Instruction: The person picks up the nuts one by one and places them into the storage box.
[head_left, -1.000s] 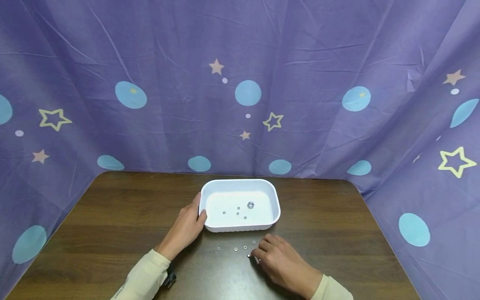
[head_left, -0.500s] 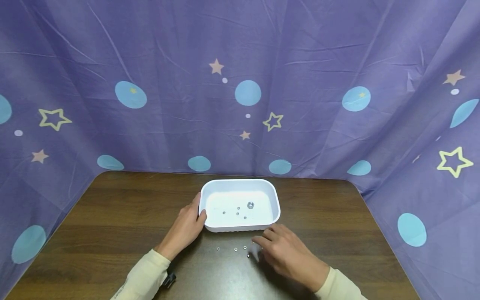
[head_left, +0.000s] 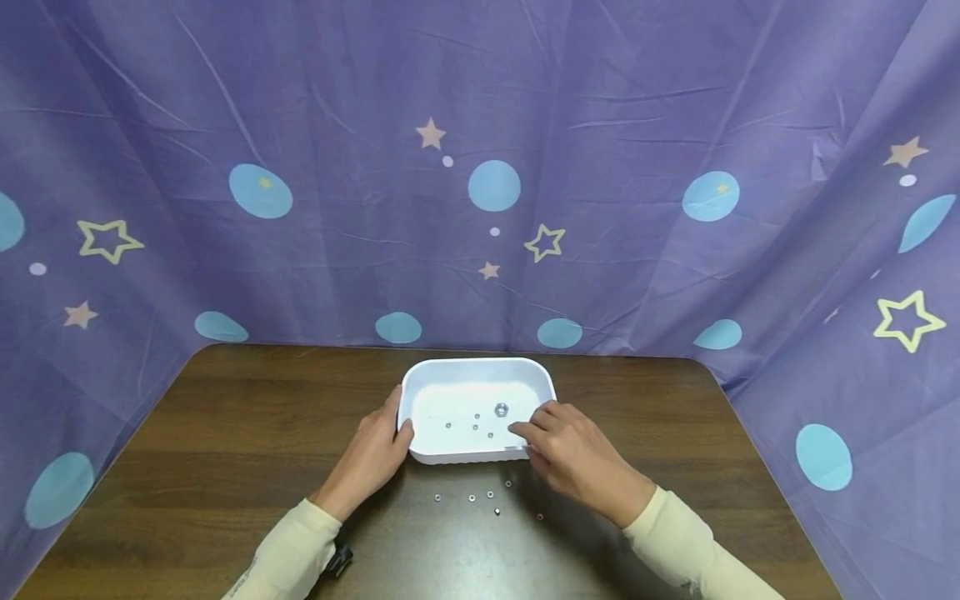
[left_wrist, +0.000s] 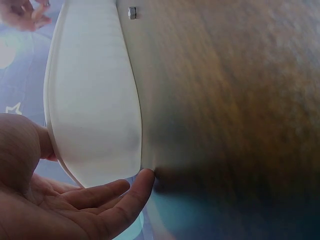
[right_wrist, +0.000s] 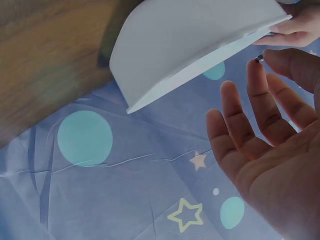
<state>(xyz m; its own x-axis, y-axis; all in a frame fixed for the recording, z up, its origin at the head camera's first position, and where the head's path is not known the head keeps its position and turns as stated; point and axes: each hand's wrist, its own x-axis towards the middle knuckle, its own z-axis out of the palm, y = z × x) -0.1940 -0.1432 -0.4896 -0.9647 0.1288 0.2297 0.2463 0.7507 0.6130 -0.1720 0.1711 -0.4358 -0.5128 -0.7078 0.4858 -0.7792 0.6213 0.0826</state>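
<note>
A white tray (head_left: 468, 457) sits on the table, and my left hand (head_left: 371, 454) grips its left end, with the thumb at the rim and the fingers along the outer wall. My right hand (head_left: 581, 458) is raised over the tray's front right corner. Between its thumb and a fingertip it pinches a small metal nut (right_wrist: 259, 58), plain in the right wrist view. One larger hex nut (head_left: 501, 410) and several small nuts (head_left: 476, 427) lie in the tray. In front of it, several small nuts (head_left: 472, 498) are scattered on the table.
The brown wooden table (head_left: 262, 433) extends to both sides of the tray. A purple curtain (head_left: 337, 208) with stars and blue spots hangs behind and beside it. One loose nut (head_left: 540, 517) lies under the right forearm's shadow.
My right hand has lifted from the nuts on the table and moved up and forward to the tray's front right corner, carrying a nut. The left hand stays on the tray.
</note>
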